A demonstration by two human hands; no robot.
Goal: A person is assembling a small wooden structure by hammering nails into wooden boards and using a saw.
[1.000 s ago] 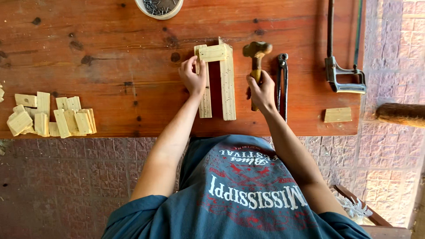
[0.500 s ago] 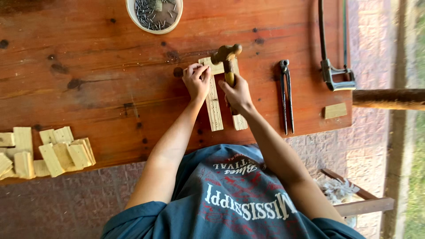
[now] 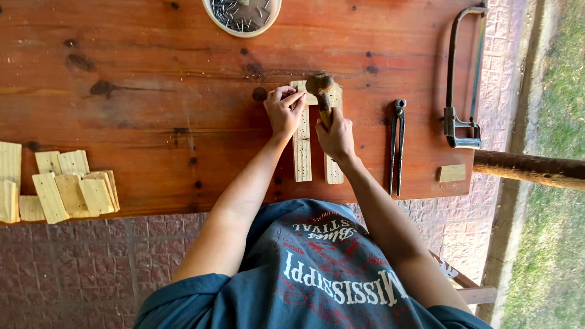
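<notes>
Left hand: the left hand [image 3: 283, 111] presses on the top of the left slat of a small pale wooden frame [image 3: 302, 146], fingers curled — pinched as if on a nail, but no nail can be made out.
Right hand: the right hand [image 3: 335, 135] is closed around the handle of a hammer [image 3: 321, 91], whose head hangs just over the top crosspiece beside the left fingertips.
Frame: two long slats lie side by side on the red-brown workbench [image 3: 152, 79], joined by one short piece at the far end, flat so the bench backs it.
Tools to the right: one pair of pincers [image 3: 397, 143], one hacksaw [image 3: 462, 79], one small wood block [image 3: 452, 173] — all well apart from the frame.
Bowl: one bowl of dark nails [image 3: 242, 13] at the far edge.
Spare pieces: a pile of cut wood pieces [image 3: 67, 186], about eight, at the left edge.
</notes>
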